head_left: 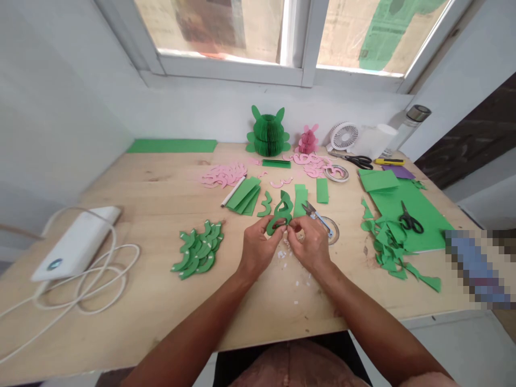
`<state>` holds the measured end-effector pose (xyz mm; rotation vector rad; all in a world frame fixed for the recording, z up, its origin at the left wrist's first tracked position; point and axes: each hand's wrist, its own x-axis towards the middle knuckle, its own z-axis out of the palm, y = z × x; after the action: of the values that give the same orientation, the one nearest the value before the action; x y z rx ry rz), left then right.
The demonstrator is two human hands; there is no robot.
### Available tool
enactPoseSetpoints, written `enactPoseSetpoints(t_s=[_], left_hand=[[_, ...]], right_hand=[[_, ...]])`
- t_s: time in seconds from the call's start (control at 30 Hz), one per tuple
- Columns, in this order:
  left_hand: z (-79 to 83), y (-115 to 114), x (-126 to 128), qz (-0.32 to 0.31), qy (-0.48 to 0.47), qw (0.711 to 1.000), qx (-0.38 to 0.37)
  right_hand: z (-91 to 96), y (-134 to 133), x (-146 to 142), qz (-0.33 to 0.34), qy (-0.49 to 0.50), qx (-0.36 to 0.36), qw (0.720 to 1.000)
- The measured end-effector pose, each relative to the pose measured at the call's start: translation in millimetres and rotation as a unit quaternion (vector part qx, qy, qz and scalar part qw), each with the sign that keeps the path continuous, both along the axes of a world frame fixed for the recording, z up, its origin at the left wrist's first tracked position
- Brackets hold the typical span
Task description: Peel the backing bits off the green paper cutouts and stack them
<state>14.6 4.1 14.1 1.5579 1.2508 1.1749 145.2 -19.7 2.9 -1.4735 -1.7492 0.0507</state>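
Left hand at seven o'clock and right hand at five pinch the green cutout — probably light, floppy, easily creased paper, best held by its rims.

Left hand and right hand nearly meet mid-frame, fingers pinched, both forearms slanting inward from the bottom edge.

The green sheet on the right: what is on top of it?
Black scissors and smaller green paper; green scraps overlap its left edge. The surface beneath them is hidden.
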Motion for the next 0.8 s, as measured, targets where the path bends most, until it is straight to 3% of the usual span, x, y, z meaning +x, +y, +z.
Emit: enactPoseSetpoints(t_s=[0.33, 0.57, 0.8], left_hand=[[-3.4, 0, 1, 0.001, -0.011, 1.0, -0.002], [-10.5, 5, 1, -0.005, -0.076, 0.996, -0.049], [-10.6, 5, 1, 0.003, -0.065, 0.997, -0.044]], right_hand=[[-2.5, 2, -2, -0.015, -0.02, 0.013, 1.0], [-2.8, 2, 1, -0.014, -0.002, 0.02, 1.0], [1.9, 0, 1, -0.001, -0.072, 0.063, 0.995]])
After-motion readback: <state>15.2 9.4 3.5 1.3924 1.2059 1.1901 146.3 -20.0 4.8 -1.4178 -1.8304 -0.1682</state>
